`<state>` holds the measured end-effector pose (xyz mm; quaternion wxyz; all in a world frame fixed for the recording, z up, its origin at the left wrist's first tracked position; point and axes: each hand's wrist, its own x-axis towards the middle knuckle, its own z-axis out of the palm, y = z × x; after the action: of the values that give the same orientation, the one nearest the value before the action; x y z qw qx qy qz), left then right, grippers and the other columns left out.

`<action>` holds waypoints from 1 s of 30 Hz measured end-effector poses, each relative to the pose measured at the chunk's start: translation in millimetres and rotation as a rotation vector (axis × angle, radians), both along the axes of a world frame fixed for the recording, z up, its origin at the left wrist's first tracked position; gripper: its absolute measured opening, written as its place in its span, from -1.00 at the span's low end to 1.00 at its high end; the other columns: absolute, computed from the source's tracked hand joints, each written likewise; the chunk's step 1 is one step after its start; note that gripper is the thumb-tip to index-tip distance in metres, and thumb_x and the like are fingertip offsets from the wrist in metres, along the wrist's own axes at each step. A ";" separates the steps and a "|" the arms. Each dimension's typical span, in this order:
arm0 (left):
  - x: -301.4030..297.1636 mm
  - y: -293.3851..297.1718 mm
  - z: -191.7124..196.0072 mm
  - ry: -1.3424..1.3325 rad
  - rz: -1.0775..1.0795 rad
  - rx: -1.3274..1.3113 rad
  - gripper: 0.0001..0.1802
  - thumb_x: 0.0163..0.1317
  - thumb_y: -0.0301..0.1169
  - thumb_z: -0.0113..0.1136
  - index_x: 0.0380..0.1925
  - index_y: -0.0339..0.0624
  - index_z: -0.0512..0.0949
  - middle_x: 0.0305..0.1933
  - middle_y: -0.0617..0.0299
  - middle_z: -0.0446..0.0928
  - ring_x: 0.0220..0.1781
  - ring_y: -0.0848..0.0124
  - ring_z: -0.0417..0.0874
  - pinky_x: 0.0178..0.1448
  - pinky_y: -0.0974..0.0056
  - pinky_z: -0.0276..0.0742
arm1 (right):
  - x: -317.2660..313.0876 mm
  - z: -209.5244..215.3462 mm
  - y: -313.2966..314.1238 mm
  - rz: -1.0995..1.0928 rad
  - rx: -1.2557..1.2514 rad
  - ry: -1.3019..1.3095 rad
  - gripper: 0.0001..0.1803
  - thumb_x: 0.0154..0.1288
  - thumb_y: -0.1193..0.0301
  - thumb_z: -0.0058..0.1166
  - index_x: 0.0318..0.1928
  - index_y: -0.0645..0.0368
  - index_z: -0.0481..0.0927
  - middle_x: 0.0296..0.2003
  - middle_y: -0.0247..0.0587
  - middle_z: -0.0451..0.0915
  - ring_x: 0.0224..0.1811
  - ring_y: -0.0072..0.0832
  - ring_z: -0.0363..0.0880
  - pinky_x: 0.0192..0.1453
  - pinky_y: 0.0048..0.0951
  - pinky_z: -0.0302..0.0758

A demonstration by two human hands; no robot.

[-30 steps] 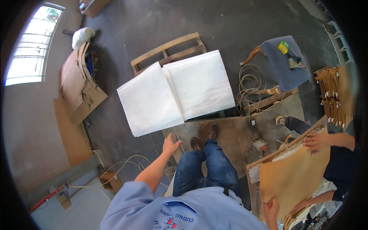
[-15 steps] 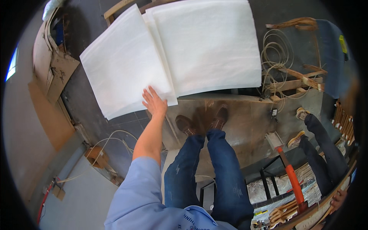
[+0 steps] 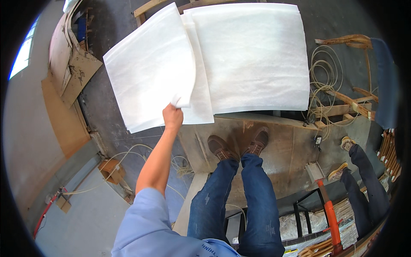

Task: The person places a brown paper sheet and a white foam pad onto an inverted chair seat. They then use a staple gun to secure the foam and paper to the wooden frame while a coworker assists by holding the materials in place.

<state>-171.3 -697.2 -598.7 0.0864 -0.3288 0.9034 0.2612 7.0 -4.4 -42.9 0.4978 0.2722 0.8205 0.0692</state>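
My left hand (image 3: 173, 116) is closed on the near right corner of a white sheet (image 3: 150, 73), soft and padding-like. That corner is lifted and curls up, showing another white layer (image 3: 200, 85) beneath it. The sheet lies at the left, on top of a stack. To its right spreads a wider white sheet (image 3: 252, 55), partly overlapped at its left edge. My right hand is out of view.
My shoes stand on a brown board (image 3: 239, 167). Wooden slats (image 3: 150, 6) show beyond the sheets. A coiled pale hose (image 3: 323, 73) lies over timber at right. An orange-red handle (image 3: 330, 218) rises near another person's legs (image 3: 364, 180). Cardboard (image 3: 81, 73) leans at left.
My left hand lay flat on the white sheet; now it grips the sheet's corner, lifted and pulled back to the left. The whole view has shifted slightly.
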 end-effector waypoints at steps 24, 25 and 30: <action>84.2 80.3 -109.7 0.144 -0.438 -0.316 0.01 0.07 -0.69 0.15 0.62 0.11 0.25 0.73 -0.06 0.06 0.76 -0.14 0.01 0.70 -0.38 -0.11 | -27.9 -2.4 -18.3 0.131 0.197 -0.094 -0.49 0.40 0.01 0.33 0.12 0.11 0.60 0.03 0.02 0.71 0.03 -0.08 0.70 0.11 -0.17 0.60; 83.9 79.4 -106.9 0.161 -0.455 -0.323 0.01 0.06 -0.69 0.16 0.61 0.10 0.26 0.72 -0.08 0.07 0.75 -0.16 0.04 0.68 -0.37 -0.08 | -26.2 -2.8 -19.4 0.132 0.202 -0.091 -0.49 0.40 0.01 0.33 0.12 0.11 0.60 0.03 0.01 0.71 0.04 -0.09 0.70 0.12 -0.17 0.60; 76.5 64.5 -56.9 0.131 -0.515 -0.292 0.03 0.01 -0.68 0.22 0.60 0.05 0.27 0.67 -0.17 0.11 0.67 -0.26 0.15 0.61 -0.39 0.07 | -24.6 -4.9 -10.7 0.128 0.176 -0.087 -0.49 0.39 0.01 0.35 0.13 0.09 0.60 0.05 -0.01 0.71 0.05 -0.11 0.71 0.13 -0.19 0.60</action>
<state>-94.8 -632.8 -655.6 0.0431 -0.0800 0.9887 0.1189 -17.6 -15.1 -47.7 0.5016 0.2587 0.8047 0.1844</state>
